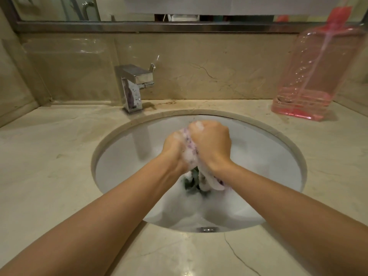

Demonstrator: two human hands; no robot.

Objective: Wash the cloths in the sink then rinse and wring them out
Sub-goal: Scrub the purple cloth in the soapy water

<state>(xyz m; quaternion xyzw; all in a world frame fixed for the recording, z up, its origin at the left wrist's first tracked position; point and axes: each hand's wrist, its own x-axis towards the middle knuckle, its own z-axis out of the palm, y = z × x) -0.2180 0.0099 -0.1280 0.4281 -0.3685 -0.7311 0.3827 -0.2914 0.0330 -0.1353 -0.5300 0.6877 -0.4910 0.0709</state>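
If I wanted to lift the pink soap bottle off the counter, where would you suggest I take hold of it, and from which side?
Probably the lower body of the pink soap bottle, reached from the sink side. It stands upright on the counter close to the back wall, so its front and left faces are open. The body is tall and flat-sided, and the liquid sits low, so a low hold should keep it steady.

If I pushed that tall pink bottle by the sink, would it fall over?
Probably fairly easily. The pink bottle stands tall and narrow on the counter, and only a shallow layer of pink liquid shows near its bottom, so it is likely light. Its clear plastic looks smooth, so it might slip in wet, soapy hands.
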